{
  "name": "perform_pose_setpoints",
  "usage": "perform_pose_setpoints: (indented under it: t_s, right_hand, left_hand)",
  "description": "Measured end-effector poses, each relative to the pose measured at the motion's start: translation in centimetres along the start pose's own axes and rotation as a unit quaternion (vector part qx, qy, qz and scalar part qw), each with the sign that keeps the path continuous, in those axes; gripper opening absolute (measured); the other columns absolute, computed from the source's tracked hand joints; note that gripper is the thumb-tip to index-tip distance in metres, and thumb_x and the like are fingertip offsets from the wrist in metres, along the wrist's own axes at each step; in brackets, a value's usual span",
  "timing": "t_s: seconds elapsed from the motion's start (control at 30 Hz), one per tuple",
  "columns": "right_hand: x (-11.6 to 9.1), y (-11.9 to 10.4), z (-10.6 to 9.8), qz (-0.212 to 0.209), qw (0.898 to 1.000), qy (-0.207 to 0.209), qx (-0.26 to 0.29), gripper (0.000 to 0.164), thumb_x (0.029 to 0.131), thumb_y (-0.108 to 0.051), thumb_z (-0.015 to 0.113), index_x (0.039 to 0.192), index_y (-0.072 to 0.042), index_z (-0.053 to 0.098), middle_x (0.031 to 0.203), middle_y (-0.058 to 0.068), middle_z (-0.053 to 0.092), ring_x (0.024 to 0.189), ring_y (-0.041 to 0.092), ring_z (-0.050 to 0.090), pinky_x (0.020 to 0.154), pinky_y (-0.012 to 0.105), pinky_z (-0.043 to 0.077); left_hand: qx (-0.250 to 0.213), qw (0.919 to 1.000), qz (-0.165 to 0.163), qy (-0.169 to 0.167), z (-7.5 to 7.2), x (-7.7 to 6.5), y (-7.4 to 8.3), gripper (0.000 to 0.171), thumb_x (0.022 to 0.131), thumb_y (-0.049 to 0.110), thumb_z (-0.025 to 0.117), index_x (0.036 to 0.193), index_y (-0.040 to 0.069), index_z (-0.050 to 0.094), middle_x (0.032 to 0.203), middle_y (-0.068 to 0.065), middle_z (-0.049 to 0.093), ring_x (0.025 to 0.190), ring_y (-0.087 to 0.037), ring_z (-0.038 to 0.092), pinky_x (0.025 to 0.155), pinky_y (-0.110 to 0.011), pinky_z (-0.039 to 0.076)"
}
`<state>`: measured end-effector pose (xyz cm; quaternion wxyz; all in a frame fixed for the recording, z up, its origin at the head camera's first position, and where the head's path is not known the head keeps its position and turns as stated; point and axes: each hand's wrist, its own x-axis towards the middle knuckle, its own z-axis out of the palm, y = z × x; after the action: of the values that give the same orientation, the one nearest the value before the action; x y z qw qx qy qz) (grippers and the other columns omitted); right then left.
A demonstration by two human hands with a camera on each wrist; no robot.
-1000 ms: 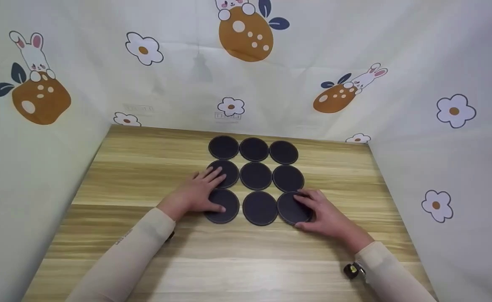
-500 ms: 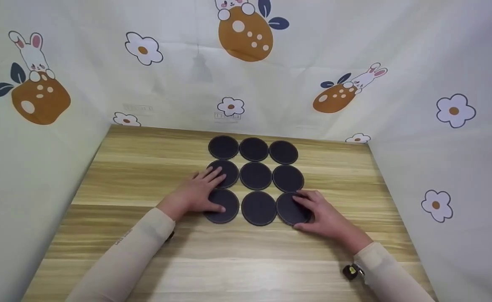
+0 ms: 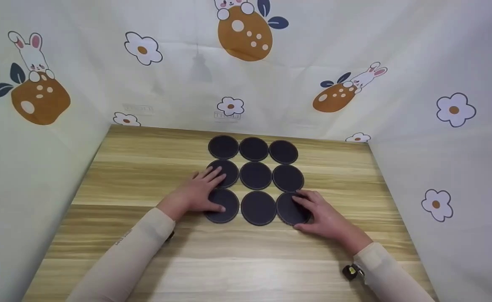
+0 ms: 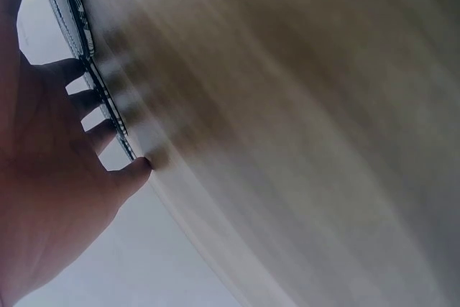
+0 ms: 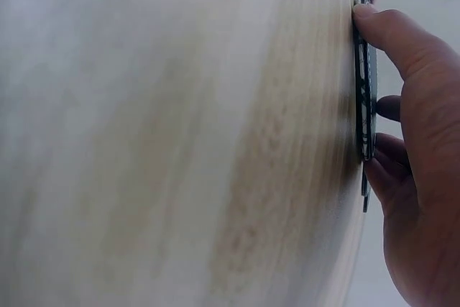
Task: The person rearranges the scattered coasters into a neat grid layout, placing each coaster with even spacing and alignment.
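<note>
Black round coasters with stitched rims lie flat in three rows of three on the wooden table. My left hand (image 3: 194, 193) rests with spread fingers on the left coaster of the middle row (image 3: 230, 179), its thumb on the front-left coaster (image 3: 222, 217). With thumb and fingers at its edges, my right hand (image 3: 323, 216) grips the front-right coaster (image 3: 289, 209). That coaster touches the front-middle coaster (image 3: 258, 208), and a narrow gap separates the front-middle one from the front-left one. In the right wrist view, the thumb (image 5: 392, 30) presses the coaster's rim.
The wooden table (image 3: 229, 260) shows bare grain in front of the coasters and to both sides. A pale patterned cloth (image 3: 179, 79) with rabbits and flowers hangs behind and along both sides. The far row, including its middle coaster (image 3: 253, 149), lies near the table's back edge.
My right hand has slid slightly left, and the front-right and front-middle coasters have shifted a little left with it. The left hand stays where it was.
</note>
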<state>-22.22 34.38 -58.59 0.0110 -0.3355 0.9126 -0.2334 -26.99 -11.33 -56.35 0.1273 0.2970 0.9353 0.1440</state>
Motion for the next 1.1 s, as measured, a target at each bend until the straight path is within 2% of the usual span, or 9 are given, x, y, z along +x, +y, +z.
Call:
perform_pose_setpoints:
  t_s: [0.1,0.43,0.7,0.87,1.1]
  right_hand:
    - [-0.07,-0.06,-0.09,0.003,1.0,-0.005,-0.003,0.085,0.089,-0.048,0.092,0.157,-0.006,0.062,0.166,0.018,0.048,0.151,0.035,0.047,0.12,0.055,0.046]
    - [-0.3,-0.07,-0.14,-0.007,1.0,0.001,0.002,0.085,0.088,-0.044,0.094,0.156,-0.005,0.062,0.166,0.021,0.047,0.151,0.036,0.046,0.12,0.057,0.045]
    - [-0.32,0.05,0.11,-0.021,1.0,0.008,-0.004,0.082,0.089,-0.043,0.093,0.154,-0.004,0.064,0.164,0.023,0.047,0.15,0.039,0.048,0.118,0.058,0.046]
    - [-0.41,0.08,0.05,-0.01,1.0,-0.001,0.002,0.082,0.09,-0.044,0.093,0.156,-0.005,0.063,0.166,0.022,0.045,0.152,0.038,0.046,0.12,0.058,0.045]
    - [-0.27,-0.37,-0.2,0.017,1.0,-0.015,0.021,0.082,0.09,-0.045,0.093,0.155,-0.005,0.063,0.167,0.02,0.045,0.153,0.035,0.044,0.122,0.056,0.044]
  left_hand:
    - [-0.013,0.9999,0.002,0.002,-0.1,-0.14,0.07,0.112,0.091,0.068,0.08,0.174,0.007,0.034,0.183,-0.018,0.019,0.168,-0.045,0.017,0.129,-0.072,0.022]
    - [-0.01,0.9999,0.006,0.006,-0.03,-0.07,0.12,0.112,0.091,0.068,0.08,0.173,0.006,0.035,0.183,-0.019,0.02,0.167,-0.047,0.017,0.129,-0.072,0.022]
    - [-0.004,1.0,0.007,0.0,0.51,0.32,-0.49,0.115,0.091,0.074,0.076,0.174,0.008,0.033,0.184,-0.018,0.017,0.168,-0.045,0.014,0.13,-0.071,0.02]
    - [-0.007,0.9999,0.007,0.002,0.77,0.51,-0.76,0.116,0.09,0.076,0.075,0.175,0.009,0.032,0.184,-0.017,0.017,0.168,-0.044,0.014,0.13,-0.071,0.02]
    - [-0.008,1.0,0.002,0.003,0.14,0.2,-0.22,0.113,0.09,0.071,0.079,0.174,0.009,0.034,0.183,-0.016,0.019,0.168,-0.044,0.016,0.129,-0.072,0.02]
